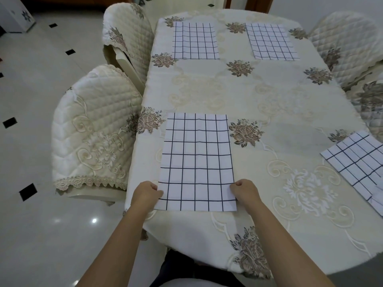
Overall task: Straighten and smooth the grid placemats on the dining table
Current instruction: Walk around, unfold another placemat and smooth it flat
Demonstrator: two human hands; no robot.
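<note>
Table [259, 96]: mat [196, 160] btwn pinching hands.

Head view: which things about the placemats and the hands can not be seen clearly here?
- Right placemat: its near and right parts are cut off by the picture's right edge.
- Near placemat: the strips under the left hand and right hand are hidden by the hands.
- Fingertips of both hands: curled at the mat's edges, so how firm the grip is cannot be told.
- Far right placemat: too small to judge fine wrinkles.

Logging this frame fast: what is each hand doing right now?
Left hand: closed, pinching the left edge of the near white grid-lined cloth placemat.
Right hand: closed, pinching the same placemat's right edge.
</note>
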